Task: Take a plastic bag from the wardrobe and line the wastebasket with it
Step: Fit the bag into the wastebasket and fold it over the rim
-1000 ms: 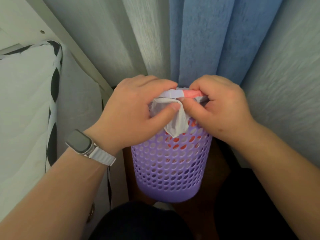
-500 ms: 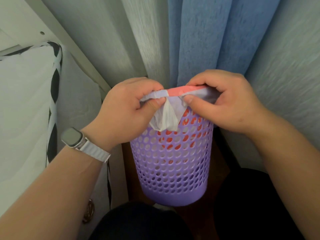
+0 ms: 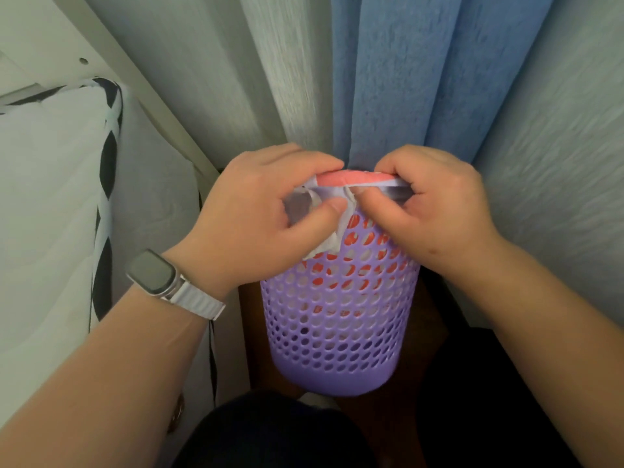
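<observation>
Hands closer now — left hand [image 3: 266,214], right hand [image 3: 439,207] pinch plastic bag [image 3: 346,217] (white flap) at wastebasket [image 3: 337,332] rim.

The left hand [image 3: 266,214] and right hand [image 3: 442,207] hide much of the plastic bag [image 3: 332,239].

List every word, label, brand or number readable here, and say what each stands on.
None can be read.
On the smartwatch: screen dark, no digits.
On the plastic bag: red patches behind the holes of the wastebasket, too blurred and broken up to read as print.
</observation>
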